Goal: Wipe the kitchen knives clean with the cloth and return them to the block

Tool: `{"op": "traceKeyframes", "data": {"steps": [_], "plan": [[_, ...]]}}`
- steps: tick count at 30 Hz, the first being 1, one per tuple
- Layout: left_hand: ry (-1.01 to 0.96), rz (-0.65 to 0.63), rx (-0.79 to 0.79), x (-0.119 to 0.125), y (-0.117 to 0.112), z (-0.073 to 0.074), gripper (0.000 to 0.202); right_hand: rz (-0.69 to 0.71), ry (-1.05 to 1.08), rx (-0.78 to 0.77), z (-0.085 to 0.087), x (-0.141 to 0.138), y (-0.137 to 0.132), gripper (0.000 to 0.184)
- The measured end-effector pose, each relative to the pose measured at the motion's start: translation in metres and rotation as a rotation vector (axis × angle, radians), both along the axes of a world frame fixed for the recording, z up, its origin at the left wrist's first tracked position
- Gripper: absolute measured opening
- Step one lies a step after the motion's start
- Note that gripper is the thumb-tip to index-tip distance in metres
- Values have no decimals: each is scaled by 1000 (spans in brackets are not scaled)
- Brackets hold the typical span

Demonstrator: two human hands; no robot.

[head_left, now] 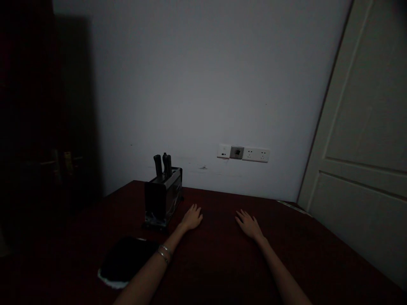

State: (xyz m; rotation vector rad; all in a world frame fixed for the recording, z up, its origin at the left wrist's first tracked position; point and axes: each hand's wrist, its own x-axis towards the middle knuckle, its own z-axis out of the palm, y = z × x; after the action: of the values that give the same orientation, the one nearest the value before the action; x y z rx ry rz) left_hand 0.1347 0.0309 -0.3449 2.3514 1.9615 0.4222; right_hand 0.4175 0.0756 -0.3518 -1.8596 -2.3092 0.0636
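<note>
My left hand (192,217) lies flat on the dark red table (222,262), fingers stretched out, holding nothing. It rests just right of a dark knife block (163,199) with two or three black handles sticking up. A bracelet sits on my left wrist. My right hand (249,224) also lies flat and open on the table, a short way to the right, holding nothing.
A dark flat board or tray with a pale edge (124,260) lies at the front left beside my left forearm. Wall sockets (244,153) sit low on the pale wall. A white door (365,161) stands at the right; the left side is dark.
</note>
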Motion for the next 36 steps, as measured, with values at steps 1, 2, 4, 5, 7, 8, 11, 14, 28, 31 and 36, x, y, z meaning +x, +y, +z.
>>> {"op": "traceKeyframes", "data": {"steps": [1, 2, 4, 5, 7, 8, 11, 14, 28, 31, 36], "plan": [[-5, 3, -11, 0, -2, 3, 54, 0, -1, 4, -1, 0, 0, 55], [-9, 4, -25, 1, -3, 7, 54, 1, -3, 7, -1, 0, 1, 56], [-12, -13, -54, 4, -7, 19, 53, 2, -8, 12, -2, 1, 1, 56], [-11, -34, -65, 6, -10, 26, 52, 3, -11, 14, -2, 1, 1, 56], [-6, -102, -74, 13, -19, 46, 53, 6, -15, 20, -2, 1, 1, 56], [-4, -147, -74, 18, -27, 59, 52, 8, -16, 24, -2, 0, 0, 56], [-5, -334, -80, 31, -64, 106, 43, 15, -20, 40, -3, 0, -1, 56], [43, -673, 32, 32, -118, 159, 39, 27, -25, 55, -6, 1, 0, 56], [-461, -13, 809, -167, -124, 257, 32, 133, -7, 166, -31, 14, 17, 50], [-613, 1, 628, -198, -99, 240, 43, 184, 7, 171, -32, 19, 17, 47], [-780, -11, 287, -208, -75, 214, 48, 174, -31, 169, -35, 19, 20, 47]]}}
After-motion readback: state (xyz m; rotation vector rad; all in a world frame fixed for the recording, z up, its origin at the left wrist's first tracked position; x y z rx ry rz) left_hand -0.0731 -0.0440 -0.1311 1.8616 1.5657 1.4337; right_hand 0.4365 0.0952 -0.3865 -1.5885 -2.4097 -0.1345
